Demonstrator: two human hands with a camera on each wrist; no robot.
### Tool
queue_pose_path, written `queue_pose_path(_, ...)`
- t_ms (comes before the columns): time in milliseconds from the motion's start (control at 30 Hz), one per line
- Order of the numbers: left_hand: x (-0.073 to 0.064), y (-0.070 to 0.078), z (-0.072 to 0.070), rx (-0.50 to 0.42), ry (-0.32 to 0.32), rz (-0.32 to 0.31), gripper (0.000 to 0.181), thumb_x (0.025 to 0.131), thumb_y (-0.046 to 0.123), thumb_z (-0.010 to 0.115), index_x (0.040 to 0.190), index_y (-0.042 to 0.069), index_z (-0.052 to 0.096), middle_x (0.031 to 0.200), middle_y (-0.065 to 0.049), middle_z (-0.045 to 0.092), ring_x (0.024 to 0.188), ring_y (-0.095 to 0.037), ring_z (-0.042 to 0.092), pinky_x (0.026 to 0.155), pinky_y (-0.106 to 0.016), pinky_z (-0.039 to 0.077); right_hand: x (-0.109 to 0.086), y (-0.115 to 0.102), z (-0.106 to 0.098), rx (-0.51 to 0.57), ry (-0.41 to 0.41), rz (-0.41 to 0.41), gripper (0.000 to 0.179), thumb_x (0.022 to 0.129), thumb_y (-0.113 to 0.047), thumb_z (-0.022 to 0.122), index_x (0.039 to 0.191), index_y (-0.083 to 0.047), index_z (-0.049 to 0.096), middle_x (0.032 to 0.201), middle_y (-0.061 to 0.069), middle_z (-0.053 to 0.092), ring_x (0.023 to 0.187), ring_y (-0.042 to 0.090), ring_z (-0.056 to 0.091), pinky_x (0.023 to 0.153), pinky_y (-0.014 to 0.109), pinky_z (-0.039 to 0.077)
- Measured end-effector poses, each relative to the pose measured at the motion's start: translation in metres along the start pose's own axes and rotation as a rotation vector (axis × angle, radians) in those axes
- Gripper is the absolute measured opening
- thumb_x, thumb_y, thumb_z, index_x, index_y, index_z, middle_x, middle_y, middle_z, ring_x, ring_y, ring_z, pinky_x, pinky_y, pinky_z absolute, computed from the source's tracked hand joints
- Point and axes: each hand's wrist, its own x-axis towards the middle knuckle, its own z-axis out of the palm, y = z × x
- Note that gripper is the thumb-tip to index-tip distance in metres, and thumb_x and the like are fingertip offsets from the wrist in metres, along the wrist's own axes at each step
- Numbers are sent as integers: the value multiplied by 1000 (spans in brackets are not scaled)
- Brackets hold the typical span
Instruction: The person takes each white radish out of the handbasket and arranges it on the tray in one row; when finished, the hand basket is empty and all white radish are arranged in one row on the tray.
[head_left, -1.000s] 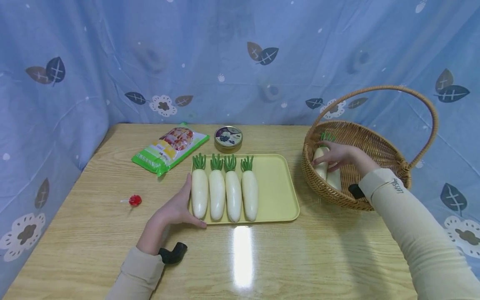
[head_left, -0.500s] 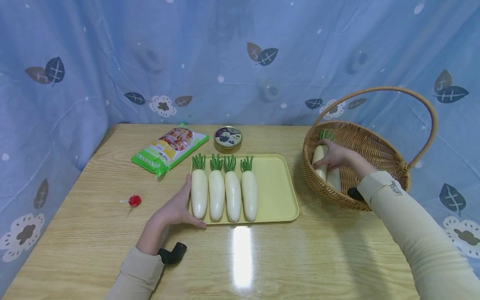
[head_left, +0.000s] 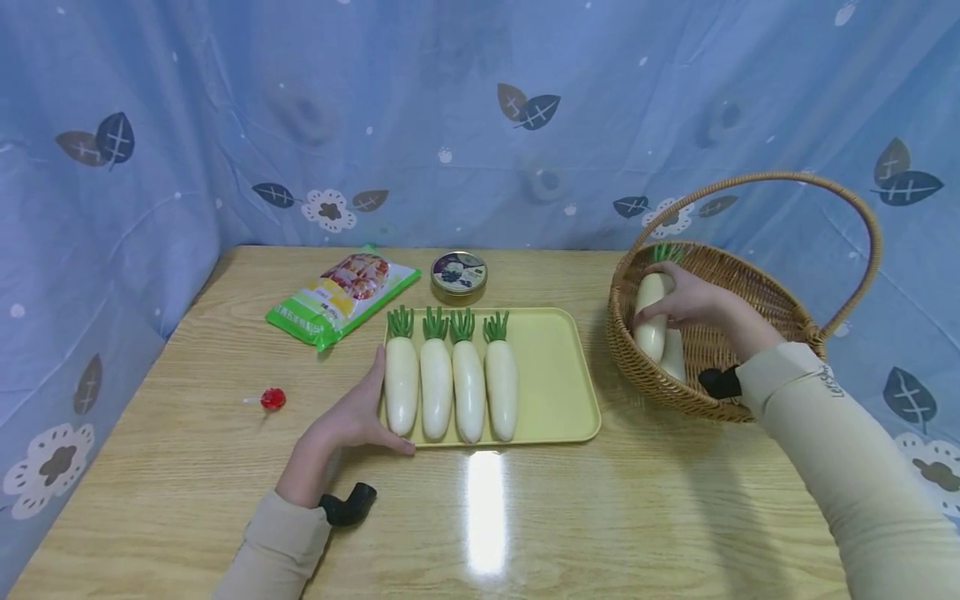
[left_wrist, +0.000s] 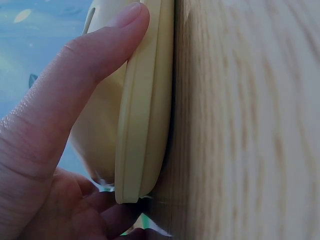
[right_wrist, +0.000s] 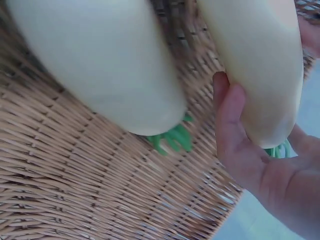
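Several white radishes [head_left: 437, 387] with green tops lie side by side on the left part of a yellow tray [head_left: 553, 379]. My left hand [head_left: 352, 417] holds the tray's near left corner, and in the left wrist view its thumb [left_wrist: 100, 52] presses on the rim. Inside the wicker basket [head_left: 742, 287], my right hand [head_left: 686, 296] grips a white radish [head_left: 652, 329] by its upper part. Another white radish [right_wrist: 105, 65] lies in the basket beside the held one, partly hidden by the hand in the head view.
A green snack bag [head_left: 341, 296] and a round tin [head_left: 459, 275] stand behind the tray. A red lollipop [head_left: 273, 399] lies at the left on the wooden table [head_left: 570, 517]. The basket's tall handle [head_left: 817, 183] arches above my right hand.
My right hand has moved slightly up and to the right, with the radish rising in the basket and showing apart from the other one. The left hand and the tray stay still.
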Motion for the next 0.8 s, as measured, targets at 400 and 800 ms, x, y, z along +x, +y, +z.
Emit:
queue_pose_path(400, -2, 1, 1, 9, -19, -44, 150, 45, 37, 90, 141, 1, -20, 149, -22, -11, 136, -36, 0, 109, -48, 9, -27, -13, -17, 0, 62, -56, 93, 85, -20, 64, 145, -4, -5, 128, 35, 21, 97, 34, 54, 74, 41, 53)
queue_pose_path(800, -2, 2, 0, 13, -13, -42, 150, 45, 36, 91, 141, 1, -19, 149, -23, -9, 136, -36, 1, 109, -47, 9, -51, -25, -15, 48, 92, -99, 92, 86, -19, 62, 147, -11, -6, 126, 36, 27, 98, 34, 53, 75, 44, 53)
